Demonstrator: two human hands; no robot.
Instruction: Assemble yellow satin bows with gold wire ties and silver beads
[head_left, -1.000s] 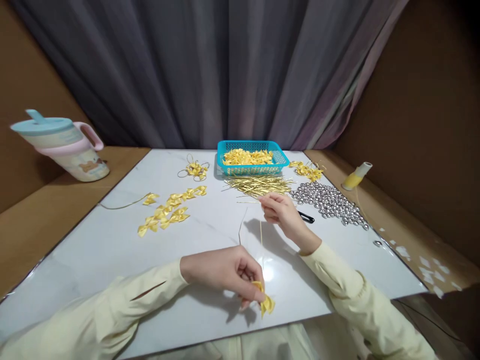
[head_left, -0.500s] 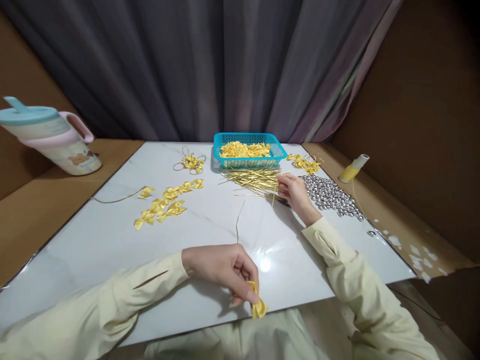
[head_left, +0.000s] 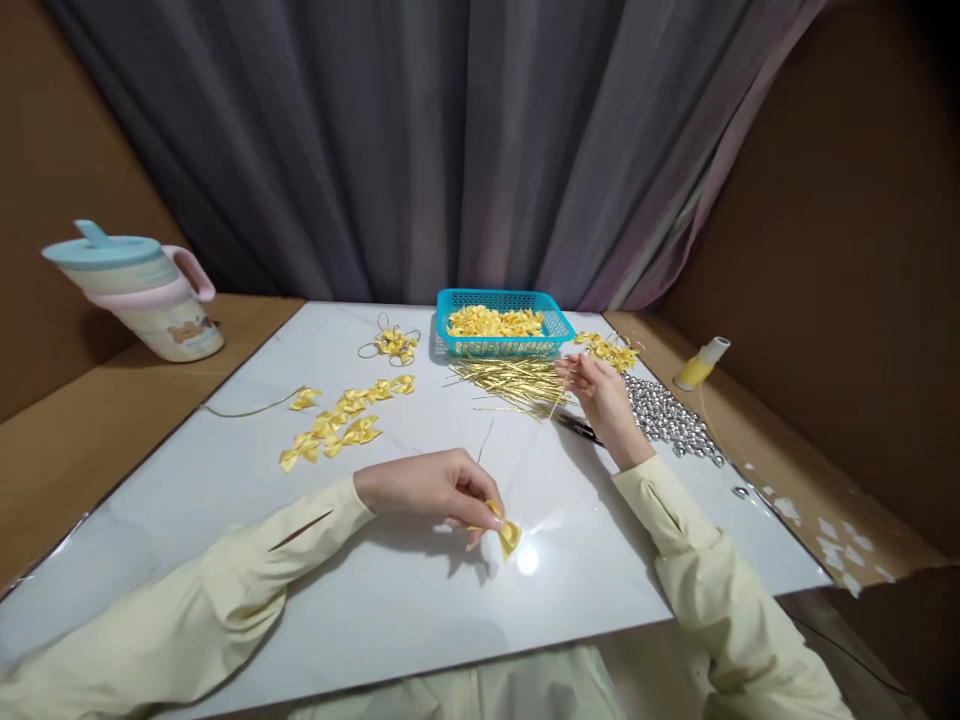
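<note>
Near the front middle of the table, my left hand (head_left: 442, 492) pinches a yellow ribbon bow (head_left: 510, 537) between thumb and fingers. A thin wire (head_left: 486, 440) sticks up behind that hand; where its lower end goes is hidden. My right hand (head_left: 600, 400) is at the right end of a pile of gold twist ties (head_left: 510, 380). Its fingertips are closed on what looks like one thin gold strand. Loose silver beads (head_left: 671, 415) lie just right of this hand. Partly under it is a dark, slim tool (head_left: 577, 429).
A blue basket (head_left: 504, 347) of yellow bows stands at the back. Several bows (head_left: 330, 425) lie at left, with a wired bow cluster (head_left: 395, 345) behind and another (head_left: 611, 352) at right. A tumbler (head_left: 150, 300) and a yellow thread spool (head_left: 701, 365) flank the table.
My left hand has lifted forward from the table's front edge with the bow, which now lies flatter. My right hand stays by the gold ties, its fingers slightly shifted. The whole view has tilted slightly.
</note>
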